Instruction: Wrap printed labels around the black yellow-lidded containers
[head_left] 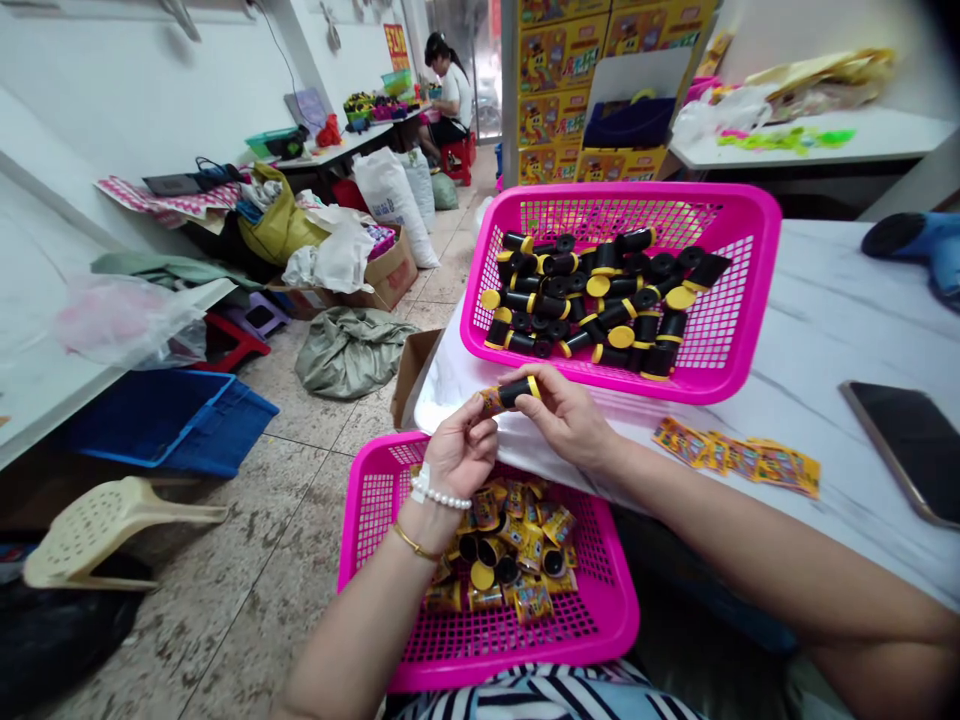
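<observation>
Between my two hands is a small black tube with a yellow cap [516,393], lying nearly level. My right hand [566,415] grips its capped end between thumb and fingers. At its other end, my left hand [461,450] pinches a printed yellow sleeve [491,401] that covers part of the tube. Behind my hands, a pink basket [739,370] on the table holds many bare black tubes with yellow caps [592,295]. Below them, a second pink basket [619,600] holds tubes in printed yellow sleeves [525,545]. A row of flat printed sleeves [739,457] lies beside my right forearm.
A phone [911,450] and a blue tool [919,250] lie on the right of the white table [810,330]. Left on the floor are a blue crate [172,420], a cream stool [105,530] and a grey-green sack [352,350]. Another person [450,95] sits far back.
</observation>
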